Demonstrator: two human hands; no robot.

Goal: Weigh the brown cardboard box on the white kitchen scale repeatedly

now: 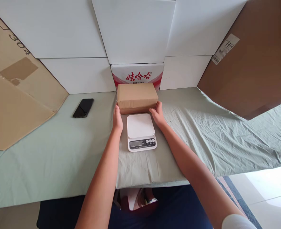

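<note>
Small cardboard box (137, 93), one, is held between two hands (117, 119) (157, 115).

Fingers (117, 110) against small brown box (137, 92)

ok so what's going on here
A person is holding a brown cardboard box between two bare hands, the left hand at its left side and the right hand at its near right corner. Whether the box is lifted or resting can't be told from this view. A white scale is just on the near side of the box, between the forearms. A dark phone lies off to the left on the green cloth.
</note>
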